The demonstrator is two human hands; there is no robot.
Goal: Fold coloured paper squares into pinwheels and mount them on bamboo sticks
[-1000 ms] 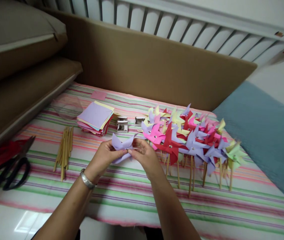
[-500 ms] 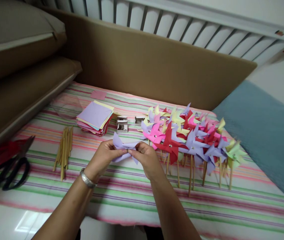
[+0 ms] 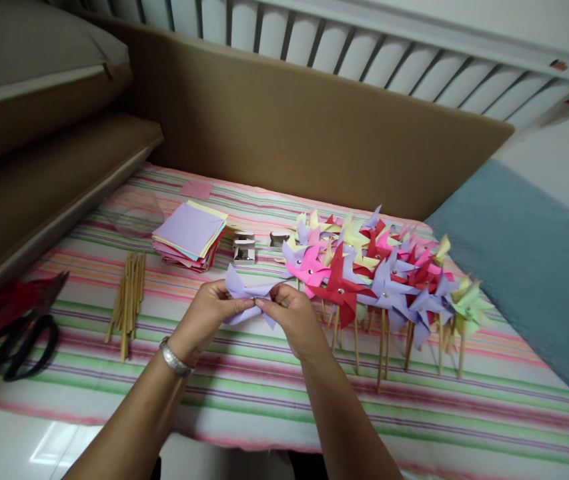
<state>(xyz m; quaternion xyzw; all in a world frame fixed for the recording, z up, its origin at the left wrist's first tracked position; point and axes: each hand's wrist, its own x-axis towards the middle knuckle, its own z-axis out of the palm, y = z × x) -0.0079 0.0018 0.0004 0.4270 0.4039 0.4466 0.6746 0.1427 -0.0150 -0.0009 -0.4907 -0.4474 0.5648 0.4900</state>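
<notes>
The left hand (image 3: 207, 310) and right hand (image 3: 291, 315) both clamp on one lilac pinwheel (image 3: 249, 291), held over one cloth (image 3: 244, 390). From it, one paper stack (image 3: 190, 230) lies at 10 o'clock, two boxes (image 3: 245, 261) at 12 and 1, one scissors (image 3: 33, 319) and bunched sticks (image 3: 127, 307) at 9, crowded pinwheels (image 3: 387, 287) at 3. Its visible tips point to 11, 2 and 5; its long axis is unclear.

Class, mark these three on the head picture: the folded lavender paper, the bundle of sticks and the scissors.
Folded lavender paper (image 3: 250, 292): head view, on its folded middle.
Bundle of sticks (image 3: 127, 303): head view, midway along the sticks.
Scissors (image 3: 35, 318): head view, where blades and handles meet.
</notes>
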